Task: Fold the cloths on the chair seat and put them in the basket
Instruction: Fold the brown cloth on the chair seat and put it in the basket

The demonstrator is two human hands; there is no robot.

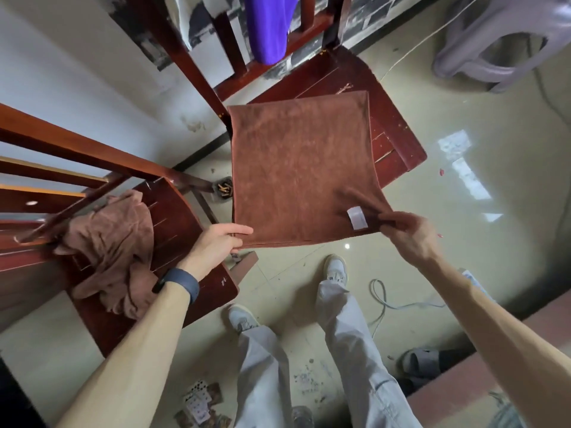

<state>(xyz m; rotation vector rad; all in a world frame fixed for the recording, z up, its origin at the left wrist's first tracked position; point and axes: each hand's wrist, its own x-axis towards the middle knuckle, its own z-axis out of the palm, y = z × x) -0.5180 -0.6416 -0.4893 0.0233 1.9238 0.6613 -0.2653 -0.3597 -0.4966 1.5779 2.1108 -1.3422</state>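
The brown cloth (299, 168) hangs spread between both hands, and its near edge runs from one set of fingers to the other. The left hand (216, 245) grips the near left corner: the thumb (239, 231) lies flat on top of the fabric and the other fingers curl under the edge, where layered hems show. The right hand (411, 236) pinches the near right corner between thumb and fingertips (391, 218), and the fabric draws up into a taut ridge towards that pinch. A white label (357, 217) sits on the cloth just beside the right fingertips. Away from the fingers, the cloth's far edge reaches over a dark red chair seat (398, 143). A second, crumpled cloth (114, 251) lies on another chair seat (185, 217) beside the left wrist, apart from the fingers. That wrist wears a dark wristband (180, 284).
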